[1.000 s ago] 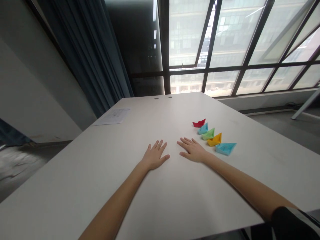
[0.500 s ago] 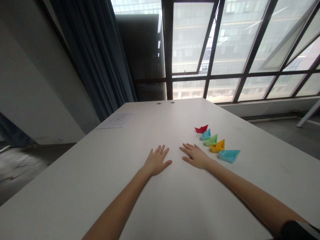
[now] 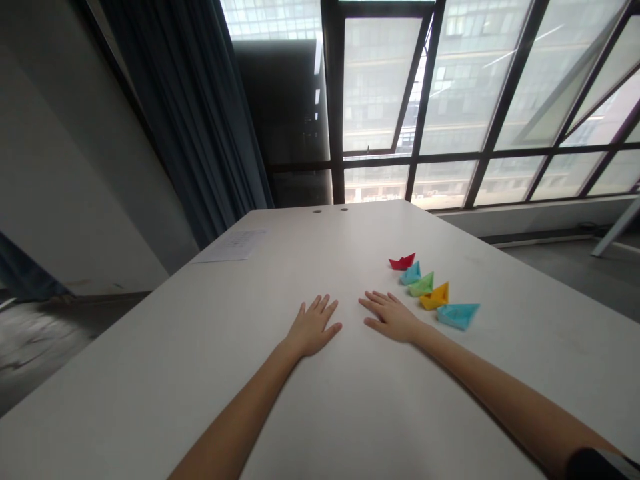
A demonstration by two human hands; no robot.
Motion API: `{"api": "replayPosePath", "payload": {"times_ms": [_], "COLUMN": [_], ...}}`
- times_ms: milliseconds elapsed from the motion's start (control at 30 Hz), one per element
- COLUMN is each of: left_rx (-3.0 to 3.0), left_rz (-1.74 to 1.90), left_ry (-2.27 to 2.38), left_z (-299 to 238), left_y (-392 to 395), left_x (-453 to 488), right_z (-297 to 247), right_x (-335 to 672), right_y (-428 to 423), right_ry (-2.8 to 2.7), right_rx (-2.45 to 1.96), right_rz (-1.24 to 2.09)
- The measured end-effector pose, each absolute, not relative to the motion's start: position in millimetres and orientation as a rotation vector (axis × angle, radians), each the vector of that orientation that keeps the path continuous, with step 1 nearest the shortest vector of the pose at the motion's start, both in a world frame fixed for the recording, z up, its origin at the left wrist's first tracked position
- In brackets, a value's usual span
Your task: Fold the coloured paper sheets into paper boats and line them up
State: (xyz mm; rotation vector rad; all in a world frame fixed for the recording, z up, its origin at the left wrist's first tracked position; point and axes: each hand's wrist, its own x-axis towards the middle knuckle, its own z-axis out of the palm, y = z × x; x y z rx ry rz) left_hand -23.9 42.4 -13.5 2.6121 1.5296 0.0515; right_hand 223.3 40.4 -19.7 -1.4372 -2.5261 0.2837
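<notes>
My left hand [image 3: 313, 327] lies flat and open on the white table [image 3: 200, 347], palm down, holding nothing. My right hand [image 3: 391, 315] lies flat beside it, fingers stretched out, also empty. Just right of my right hand runs a slanted row of folded paper boats: a red boat [image 3: 403, 261] farthest, then a small light-blue boat [image 3: 411, 273], a green boat [image 3: 421, 285], a yellow boat [image 3: 435, 297] and a larger light-blue boat [image 3: 457, 315] nearest. Neither hand touches a boat.
A printed sheet of paper [image 3: 231, 245] lies near the table's far left edge. Two cable holes [image 3: 330, 210] sit at the far edge. Dark curtains [image 3: 200, 120] and large windows [image 3: 450, 100] stand behind the table.
Both hands stay flat in the same spot. The view has tilted up slightly, so everything sits a little lower in the picture.
</notes>
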Motion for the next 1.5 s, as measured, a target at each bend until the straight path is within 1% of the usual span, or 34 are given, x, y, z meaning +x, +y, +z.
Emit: {"api": "replayPosePath", "payload": {"times_ms": [700,1000,1500], "left_rx": [2.619,2.613,2.616], "left_rz": [0.070,0.020,0.061], "left_ry": [1.529,1.547,1.532], "left_z": [-15.3,-14.3,-15.3], "left_y": [43.9,44.3,45.0], "left_x": [-23.8,-22.3,-22.3], "right_z": [-18.8,-18.2,-17.5], "right_x": [223.5,224.7,223.7], "right_y": [40.3,41.1,38.9], "right_ry": [-2.533,-2.526,-2.538], "right_rx": [-1.428,-1.438,-1.433], "right_rz": [0.277,0.295,0.263]}}
